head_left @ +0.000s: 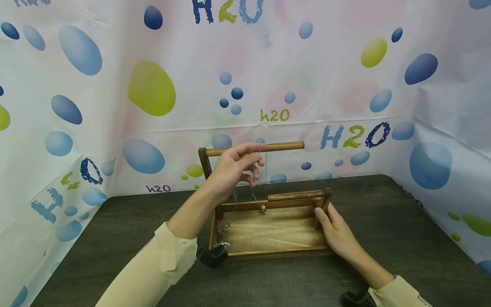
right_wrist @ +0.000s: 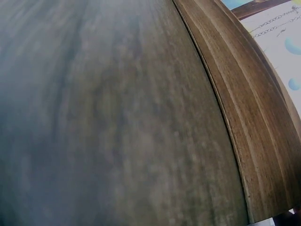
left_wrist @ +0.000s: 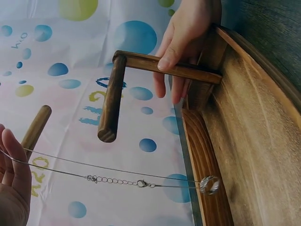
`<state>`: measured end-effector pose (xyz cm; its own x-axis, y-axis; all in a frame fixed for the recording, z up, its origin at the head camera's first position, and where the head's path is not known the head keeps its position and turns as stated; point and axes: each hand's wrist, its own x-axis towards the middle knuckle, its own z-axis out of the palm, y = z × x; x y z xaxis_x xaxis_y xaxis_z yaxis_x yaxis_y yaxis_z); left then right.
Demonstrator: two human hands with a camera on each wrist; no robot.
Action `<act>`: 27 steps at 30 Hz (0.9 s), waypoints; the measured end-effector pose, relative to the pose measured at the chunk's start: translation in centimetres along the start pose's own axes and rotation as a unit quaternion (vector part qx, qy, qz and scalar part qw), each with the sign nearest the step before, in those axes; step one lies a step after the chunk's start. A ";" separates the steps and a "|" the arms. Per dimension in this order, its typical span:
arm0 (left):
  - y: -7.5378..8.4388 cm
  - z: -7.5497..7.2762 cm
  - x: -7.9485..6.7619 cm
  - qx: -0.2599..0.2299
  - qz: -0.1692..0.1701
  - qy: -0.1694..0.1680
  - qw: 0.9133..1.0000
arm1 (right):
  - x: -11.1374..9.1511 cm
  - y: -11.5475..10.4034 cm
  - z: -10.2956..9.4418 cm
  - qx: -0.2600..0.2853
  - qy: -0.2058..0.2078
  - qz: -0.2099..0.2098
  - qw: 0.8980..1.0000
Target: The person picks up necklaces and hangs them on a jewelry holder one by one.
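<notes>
My left hand [head_left: 235, 166] is raised beside the upper bar [head_left: 285, 146] of a wooden jewelry stand. Its thumb and fingers pinch a thin silver necklace [left_wrist: 117, 181], which has a clasp and extender chain. From the necklace hangs a ring-shaped silver pendant [head_left: 263, 208], over the back edge of the stand's tray [head_left: 276, 232]. My right hand [head_left: 339, 234] grips the short right post [head_left: 326, 204], which carries the lower bar [head_left: 295, 196]. In the left wrist view, the right thumb [left_wrist: 171, 56] lies along that post.
A small heap of silver chain [head_left: 223, 228] lies at the tray's left end, with another silver piece [head_left: 223, 244] near the front corner. Another chain [head_left: 235, 196] hangs by the tall left post [head_left: 205, 164]. The stand rests on a dark wooden table [head_left: 134, 238]; a patterned curtain stands behind.
</notes>
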<state>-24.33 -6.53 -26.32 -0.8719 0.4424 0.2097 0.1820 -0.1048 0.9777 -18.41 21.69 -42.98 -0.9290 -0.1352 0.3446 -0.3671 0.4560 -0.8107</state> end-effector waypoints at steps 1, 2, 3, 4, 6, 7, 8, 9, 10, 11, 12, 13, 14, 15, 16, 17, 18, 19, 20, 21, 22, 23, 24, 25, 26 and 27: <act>0.1 0.1 0.1 0.001 0.001 0.001 1.000 | 0.0 0.0 0.0 -0.001 0.000 0.000 1.000; 0.1 0.1 0.2 0.001 0.001 0.002 1.000 | 0.0 0.0 0.0 -0.001 0.000 0.000 1.000; 0.1 0.2 0.3 0.001 0.001 0.003 1.000 | 0.0 0.1 0.0 -0.001 -0.001 0.001 1.000; 0.2 0.2 0.3 0.002 0.002 0.003 1.000 | 0.0 0.1 0.0 -0.004 -0.001 0.001 1.000; 0.3 0.3 0.4 0.005 0.002 0.004 1.000 | 0.0 0.2 0.0 -0.002 -0.001 0.002 1.000; 0.3 0.3 0.5 0.006 0.002 0.004 1.000 | 0.0 0.2 0.0 -0.004 -0.001 0.002 1.000; 0.3 0.4 0.5 0.006 0.002 0.004 1.000 | 0.0 0.2 0.0 -0.003 -0.001 0.002 1.000; 0.4 0.4 0.6 0.006 0.003 0.003 1.000 | 0.0 0.2 0.0 -0.003 -0.001 0.002 1.000; 0.4 0.4 0.6 0.007 0.005 0.002 1.000 | 0.0 0.1 0.0 -0.002 -0.001 0.001 1.000; 0.5 0.5 0.7 0.007 0.006 0.002 1.000 | 0.0 0.1 0.0 0.000 -0.001 0.001 1.000; 0.5 0.5 0.7 0.007 0.007 0.002 1.000 | 0.0 0.1 0.0 -0.002 -0.001 0.001 1.000; 0.6 0.5 0.8 0.007 0.009 0.002 1.000 | 0.1 0.0 0.0 0.000 -0.001 0.001 1.000; 0.7 0.5 0.8 0.007 0.011 0.002 1.000 | 0.1 -0.1 0.0 0.001 -0.001 0.001 1.000; 0.8 0.6 0.9 0.007 0.013 0.002 1.000 | 0.1 -0.1 0.0 0.000 -0.001 0.001 1.000; 0.8 0.6 0.9 0.007 0.014 0.001 1.000 | 0.1 -0.1 0.0 -0.001 -0.001 0.002 1.000; 0.9 0.6 1.0 0.006 0.015 0.001 1.000 | 0.1 0.0 0.0 -0.003 -0.001 0.003 1.000; 0.9 0.6 1.0 0.006 0.016 0.001 1.000 | 0.1 0.0 0.0 -0.004 -0.001 0.004 1.000; 1.0 0.6 1.0 0.007 0.018 0.000 1.000 | 0.0 0.1 0.0 -0.004 -0.002 0.005 1.000; 1.0 0.6 1.1 0.007 0.019 0.000 1.000 | 0.0 0.2 0.0 -0.005 -0.002 0.006 1.000; 1.0 0.6 1.1 0.007 0.021 0.000 1.000 | 0.0 0.3 0.0 -0.005 -0.002 0.007 1.000; 1.0 0.6 1.2 0.008 0.023 0.001 1.000 | 0.0 0.3 0.0 -0.006 -0.002 0.007 1.000; 1.1 0.6 1.3 0.009 0.025 0.001 1.000 | 0.0 0.4 0.0 -0.006 -0.001 0.008 1.000; 1.1 0.6 1.3 0.010 0.026 0.002 1.000 | 0.0 0.4 0.1 -0.005 -0.001 0.008 1.000; 1.1 0.6 1.4 0.010 0.028 0.002 1.000 | 0.0 0.4 0.1 -0.007 -0.001 0.008 1.000; 1.1 0.6 1.4 0.011 0.028 0.003 1.000 | 0.0 0.4 0.1 -0.007 -0.001 0.009 1.000; 1.1 0.6 1.5 0.012 0.028 0.003 1.000 | 0.0 0.4 0.1 -0.007 -0.001 0.009 1.000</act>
<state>-25.13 -5.47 -24.94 -0.8630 0.4303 0.2647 0.2419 -0.1081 0.9643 -18.55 21.81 -43.30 -0.9352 -0.1282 0.3302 -0.3504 0.4711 -0.8095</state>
